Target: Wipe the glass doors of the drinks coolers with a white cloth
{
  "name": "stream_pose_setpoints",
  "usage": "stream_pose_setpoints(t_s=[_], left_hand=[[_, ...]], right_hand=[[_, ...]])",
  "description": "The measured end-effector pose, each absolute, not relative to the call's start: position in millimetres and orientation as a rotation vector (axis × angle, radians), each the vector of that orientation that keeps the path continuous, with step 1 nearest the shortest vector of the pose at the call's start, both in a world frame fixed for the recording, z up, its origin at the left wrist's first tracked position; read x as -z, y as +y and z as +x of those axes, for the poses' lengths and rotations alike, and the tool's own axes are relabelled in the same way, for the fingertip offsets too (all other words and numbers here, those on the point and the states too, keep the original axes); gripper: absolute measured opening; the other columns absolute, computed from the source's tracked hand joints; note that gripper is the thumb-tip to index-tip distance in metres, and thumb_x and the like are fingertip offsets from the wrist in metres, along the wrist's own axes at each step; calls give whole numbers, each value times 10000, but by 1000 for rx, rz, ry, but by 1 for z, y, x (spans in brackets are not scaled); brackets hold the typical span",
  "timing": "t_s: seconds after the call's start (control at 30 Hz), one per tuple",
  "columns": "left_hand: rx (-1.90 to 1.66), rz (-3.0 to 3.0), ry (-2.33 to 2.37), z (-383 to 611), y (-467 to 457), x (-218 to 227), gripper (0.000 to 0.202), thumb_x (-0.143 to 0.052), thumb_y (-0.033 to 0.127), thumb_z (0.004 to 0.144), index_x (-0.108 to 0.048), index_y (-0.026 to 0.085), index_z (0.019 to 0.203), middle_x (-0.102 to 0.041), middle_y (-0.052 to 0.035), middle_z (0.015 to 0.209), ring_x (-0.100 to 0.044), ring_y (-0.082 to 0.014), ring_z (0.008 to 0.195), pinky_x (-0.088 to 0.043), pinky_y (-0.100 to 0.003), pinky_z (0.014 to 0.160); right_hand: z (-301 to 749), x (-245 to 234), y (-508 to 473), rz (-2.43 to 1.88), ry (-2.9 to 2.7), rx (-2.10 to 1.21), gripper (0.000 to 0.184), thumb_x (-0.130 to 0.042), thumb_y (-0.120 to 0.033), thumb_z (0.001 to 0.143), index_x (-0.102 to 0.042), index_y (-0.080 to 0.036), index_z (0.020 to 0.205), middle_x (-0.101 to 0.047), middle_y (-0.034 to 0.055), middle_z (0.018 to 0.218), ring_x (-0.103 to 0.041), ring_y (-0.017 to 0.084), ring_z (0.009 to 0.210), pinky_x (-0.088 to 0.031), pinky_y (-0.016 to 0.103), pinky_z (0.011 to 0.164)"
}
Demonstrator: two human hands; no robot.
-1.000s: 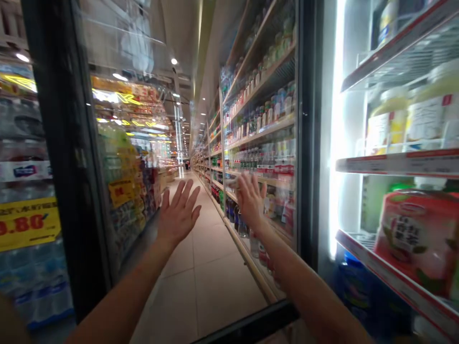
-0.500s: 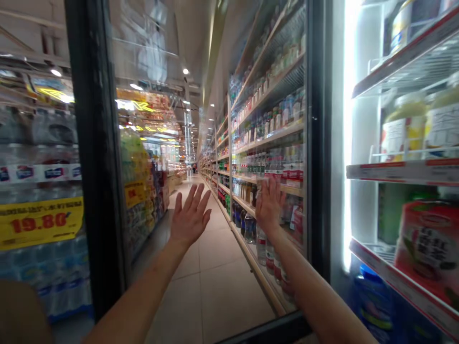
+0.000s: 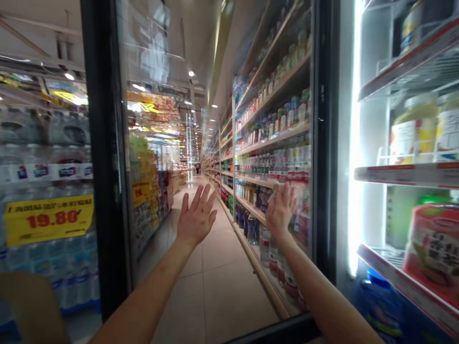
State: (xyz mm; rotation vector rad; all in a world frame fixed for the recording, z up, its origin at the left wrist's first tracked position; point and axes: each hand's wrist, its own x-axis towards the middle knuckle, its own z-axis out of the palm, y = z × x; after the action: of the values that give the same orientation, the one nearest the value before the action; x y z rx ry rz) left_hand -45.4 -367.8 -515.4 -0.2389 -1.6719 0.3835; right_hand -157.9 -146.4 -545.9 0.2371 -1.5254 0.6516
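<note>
A glass cooler door (image 3: 103,157) with a thick black frame stands swung out in front of me. My left hand (image 3: 196,215) is raised before its pane, palm facing away, fingers stretched and spread. My right hand (image 3: 281,210) is held up further right, also flat with fingers extended, slightly blurred. Both hands hold nothing. They appear to be at the glass, though I cannot tell whether the palms press on it. Through the pane show the tiled floor (image 3: 218,286) and shelves of bottles (image 3: 272,167), partly reflection.
On the right, the lit cooler holds yellow drink bottles (image 3: 412,126), a red drink pack (image 3: 433,239) and a blue package (image 3: 383,303). Stacked water bottles (image 3: 71,282) with a yellow price sign (image 3: 50,220) stand left. A tan rounded shape (image 3: 32,306) sits at lower left.
The door, both hands and the shelves have shifted slightly to the right in view. The hands keep the same flat pose before the pane.
</note>
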Motion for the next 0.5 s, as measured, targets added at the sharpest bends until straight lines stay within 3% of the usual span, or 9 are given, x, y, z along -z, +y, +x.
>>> stream_pose_setpoints(t_s=[0.13,0.2,0.37,0.5], left_hand=[[-373,-242,-1689,-45,-370,515,643,-465,303,891,-151,260,1451,-331,-80,1454,-200,-180,1389,-49,-420,1154],[-377,-240,-1690,-44,-369,514,650,-469,311,891,-142,264,1451,-327,-79,1456,-201,-180,1388,-48,-416,1154],[-404,-242,-1668,-43,-368,514,657,-470,294,888,-137,248,1452,-342,-91,1447,-200,-188,1388,-50,-424,1153],[-388,-249,-1685,-44,-370,516,643,-463,289,887,-155,252,1450,-327,-88,1455,-209,-196,1386,-59,-436,1152]], right_hand=[[-136,564,-183,686,-1542,-348,527,-395,-199,873,-365,-298,1390,-444,39,1414,-202,222,1402,-137,487,1137],[-140,567,-172,657,-1557,-345,525,-405,-201,870,-372,-303,1384,-452,46,1408,-229,230,1393,-137,510,1132],[-159,569,-131,142,-1535,-668,522,-325,-226,901,-305,-198,1422,-362,158,1450,-234,305,1385,-245,606,1048],[-142,585,-160,518,-1543,-454,524,-395,-197,874,-365,-261,1394,-419,85,1428,-212,255,1399,-196,520,1113]])
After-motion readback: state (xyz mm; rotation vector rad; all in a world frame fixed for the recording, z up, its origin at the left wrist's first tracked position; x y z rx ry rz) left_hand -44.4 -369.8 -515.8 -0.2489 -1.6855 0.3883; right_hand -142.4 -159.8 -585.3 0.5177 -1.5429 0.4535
